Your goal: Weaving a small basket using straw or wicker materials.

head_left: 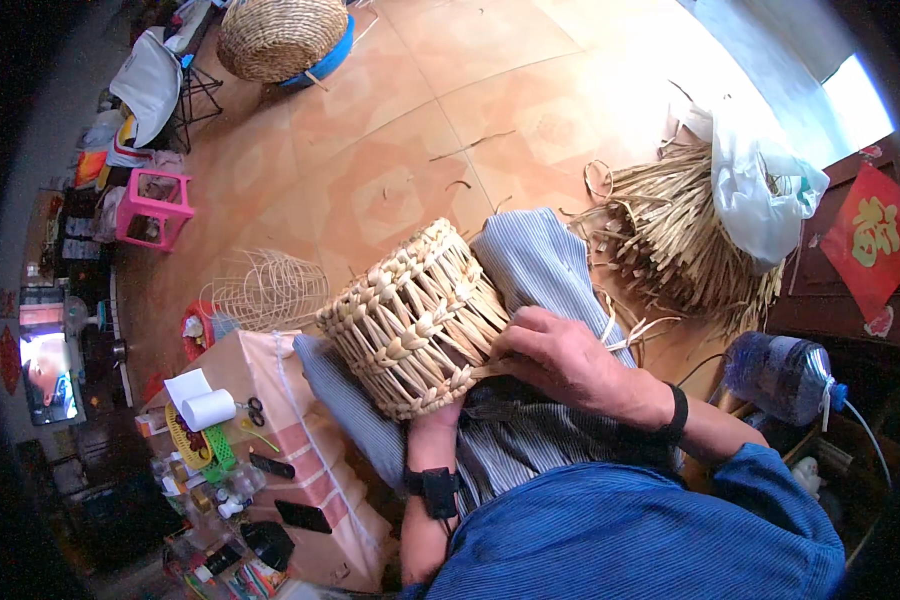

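One round, open-woven basket of pale straw (398, 353) lies tilted on blue-grey striped cloth (535, 250) over the lap, the right hand (558, 360) pinching a flat tan strand (494, 369) at its edge, the left hand's (444, 412) grip hidden, and too hard a tug could snap the strand.

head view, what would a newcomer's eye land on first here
Probably the open-weave basket on the person's lap, dead centre, with the right hand at its edge. Next, the big sheaf of dry stalks at upper right. Then the red diamond-shaped hanging near the right rim.
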